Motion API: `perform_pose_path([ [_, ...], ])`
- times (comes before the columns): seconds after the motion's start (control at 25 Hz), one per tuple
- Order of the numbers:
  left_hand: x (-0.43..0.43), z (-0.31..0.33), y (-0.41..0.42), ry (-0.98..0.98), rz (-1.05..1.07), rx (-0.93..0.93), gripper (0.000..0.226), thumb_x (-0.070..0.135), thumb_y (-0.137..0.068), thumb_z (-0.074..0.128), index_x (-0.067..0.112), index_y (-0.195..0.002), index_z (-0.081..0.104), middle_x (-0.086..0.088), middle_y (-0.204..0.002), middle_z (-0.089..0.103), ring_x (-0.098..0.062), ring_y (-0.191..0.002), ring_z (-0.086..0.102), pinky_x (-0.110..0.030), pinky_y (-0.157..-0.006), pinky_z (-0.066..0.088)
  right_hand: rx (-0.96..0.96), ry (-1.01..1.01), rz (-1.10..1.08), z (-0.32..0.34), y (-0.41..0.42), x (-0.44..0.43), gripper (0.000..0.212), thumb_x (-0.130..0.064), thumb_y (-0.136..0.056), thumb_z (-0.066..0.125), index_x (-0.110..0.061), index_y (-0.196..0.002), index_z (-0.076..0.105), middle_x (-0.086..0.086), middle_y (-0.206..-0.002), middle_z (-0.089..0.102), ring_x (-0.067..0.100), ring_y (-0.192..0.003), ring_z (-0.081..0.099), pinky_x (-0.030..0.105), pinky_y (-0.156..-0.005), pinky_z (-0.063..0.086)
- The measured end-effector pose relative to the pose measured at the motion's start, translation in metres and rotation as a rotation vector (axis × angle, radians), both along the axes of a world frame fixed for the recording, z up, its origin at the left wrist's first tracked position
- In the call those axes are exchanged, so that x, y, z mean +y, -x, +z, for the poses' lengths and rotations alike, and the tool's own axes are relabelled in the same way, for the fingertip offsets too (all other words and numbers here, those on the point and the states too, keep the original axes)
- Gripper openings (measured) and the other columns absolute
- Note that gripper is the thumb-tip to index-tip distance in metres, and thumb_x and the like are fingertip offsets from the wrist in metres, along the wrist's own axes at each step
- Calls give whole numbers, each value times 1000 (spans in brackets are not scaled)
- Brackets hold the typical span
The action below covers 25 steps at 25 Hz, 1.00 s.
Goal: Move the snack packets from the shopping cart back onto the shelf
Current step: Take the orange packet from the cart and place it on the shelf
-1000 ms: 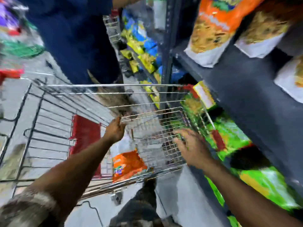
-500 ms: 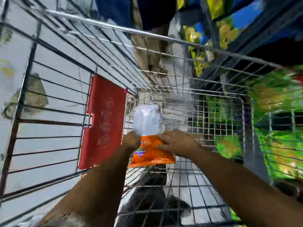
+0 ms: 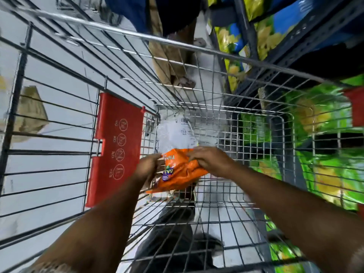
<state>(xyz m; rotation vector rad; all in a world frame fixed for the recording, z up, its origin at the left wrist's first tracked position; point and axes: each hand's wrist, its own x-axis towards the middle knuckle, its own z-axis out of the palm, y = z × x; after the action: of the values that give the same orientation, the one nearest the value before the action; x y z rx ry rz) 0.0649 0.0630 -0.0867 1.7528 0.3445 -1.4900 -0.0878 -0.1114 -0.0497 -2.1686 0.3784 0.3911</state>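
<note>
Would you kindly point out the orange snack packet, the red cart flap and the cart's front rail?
orange snack packet (image 3: 182, 174): head view, orange lower half.
red cart flap (image 3: 118, 146): head view, panel centre.
cart's front rail (image 3: 122, 30): head view, mid-bar.

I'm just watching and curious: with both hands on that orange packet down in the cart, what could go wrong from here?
The left hand and right hand pinch only the orange half of the snack packet; its clear upper half hangs free and could snag on the cart's wire wall as it is lifted. The grip also looks tight, which might crush the contents. The shelf on the right looks crowded with bags, so placing the packet could knock one loose.
</note>
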Motion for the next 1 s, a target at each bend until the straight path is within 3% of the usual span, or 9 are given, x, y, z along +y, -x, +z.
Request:
perform_pose_path([
  [0.12, -5, 21, -8, 135, -84, -80, 21, 0, -87, 48, 9, -106, 54, -26, -106, 64, -16, -68, 63, -28, -61, 54, -50, -235, -465, 60, 3, -26, 27, 0, -88, 52, -10, -109, 66, 1, -108, 67, 5, -94, 62, 11, -80, 48],
  [0.24, -38, 81, 3, 451, -306, -131, 51, 20, -63, 76, 16, -111, 57, -6, -118, 61, -6, -101, 59, -23, -88, 48, -223, -509, -853, 129, 16, -34, 20, 14, -82, 52, 3, -96, 62, -7, -77, 69, -6, -67, 63, 11, -64, 50],
  [0.32, -68, 130, 19, 659, -447, -189, 72, 44, -60, 79, 21, -123, 52, 14, -126, 60, 5, -113, 52, -14, -96, 41, -363, -612, -1099, 163, 39, -33, 28, 17, -83, 48, -8, -85, 63, -12, -65, 72, -4, -63, 64, 13, -60, 52],
  [0.48, -129, 235, 72, 1008, -448, -388, 48, 54, -81, 59, 26, -120, 57, 22, -108, 68, 3, -105, 57, -15, -95, 45, -789, -699, -1553, 234, 97, -32, 16, -8, -77, 64, -11, -91, 70, 11, -103, 72, 27, -97, 64, 44, -84, 55],
  [0.6, -165, 291, 116, 1183, -514, -431, 24, 22, -88, 48, 17, -109, 59, 29, -91, 71, 12, -89, 61, -7, -80, 47, -1040, -646, -1710, 280, 139, -37, 26, -8, -84, 58, -8, -110, 62, 17, -114, 68, 34, -106, 63, 50, -87, 54],
  [0.72, -196, 333, 175, 1267, -542, -368, 18, 16, -86, 52, 20, -95, 67, 21, -80, 75, 5, -78, 65, -11, -71, 51, -1270, -507, -1778, 326, 193, -42, 16, -6, -90, 51, -13, -88, 65, -2, -77, 77, 15, -73, 71, 32, -66, 60],
  [0.84, -221, 364, 234, 1297, -551, -328, 16, 17, -89, 56, 10, -96, 69, 13, -74, 76, -3, -72, 68, -17, -62, 54, -1404, -367, -1818, 356, 241, -56, 16, -8, -92, 50, -11, -83, 64, -6, -66, 75, 8, -62, 69, 25, -61, 58],
  [0.92, -241, 373, 262, 1279, -552, -319, 19, 20, -92, 55, 8, -98, 68, 5, -81, 76, -12, -80, 71, -28, -67, 59, -1448, -308, -1811, 366, 262, -69, 16, -10, -92, 50, -11, -87, 64, -4, -70, 75, 10, -66, 69, 27, -64, 59],
  [1.0, -259, 377, 284, 1265, -530, -320, 18, 24, -92, 55, 14, -94, 69, -6, -93, 73, -25, -95, 69, -45, -85, 58, -1443, -248, -1844, 372, 277, -85, 16, -11, -93, 49, -13, -90, 65, -1, -78, 73, 12, -70, 69, 30, -69, 59],
])
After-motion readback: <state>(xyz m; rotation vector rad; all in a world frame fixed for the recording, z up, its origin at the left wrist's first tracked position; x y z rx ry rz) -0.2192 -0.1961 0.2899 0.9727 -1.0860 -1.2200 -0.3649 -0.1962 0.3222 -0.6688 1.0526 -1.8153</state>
